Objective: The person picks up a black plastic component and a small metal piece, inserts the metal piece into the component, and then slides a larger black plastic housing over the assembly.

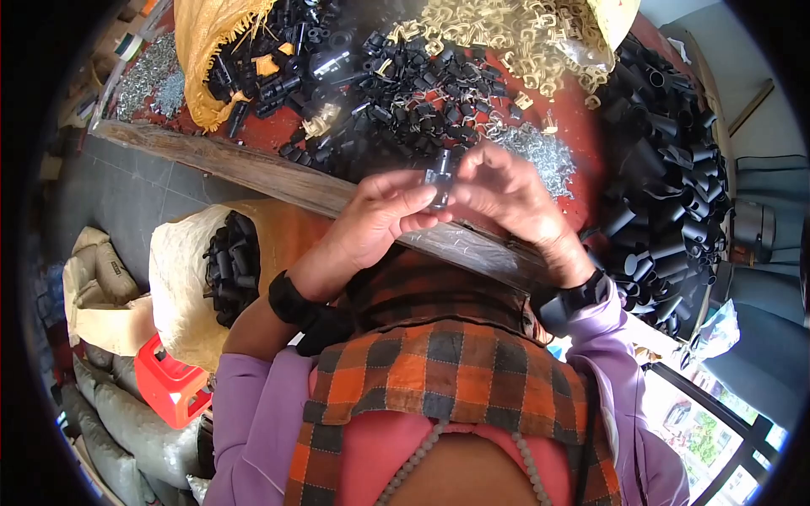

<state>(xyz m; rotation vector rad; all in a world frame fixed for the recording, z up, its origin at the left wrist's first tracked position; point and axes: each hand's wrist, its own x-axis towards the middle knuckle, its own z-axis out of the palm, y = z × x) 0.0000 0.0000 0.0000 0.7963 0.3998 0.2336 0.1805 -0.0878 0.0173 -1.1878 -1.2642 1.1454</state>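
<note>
My left hand (380,211) is closed, with thumb and fingers pinching a small black plastic tube-shaped fitting (440,179). The fitting stands roughly upright just above the table's near edge, a narrower neck at its top. From the right, my right hand (513,196) meets it with bent fingers. Its thumb tip touches the fitting's side, and the forefinger curls above. Right behind the hands lie a heap of small black clips (422,114) and a pile of silvery metal pieces (533,156).
A wooden rim (228,160) edges the red tabletop. Cream plastic clips (540,42) heap at the back, beside a yellow sack (202,67). Black tubes (666,185) pile at the right. Left below stand a sack (181,270) of black parts and a red plastic container (169,388).
</note>
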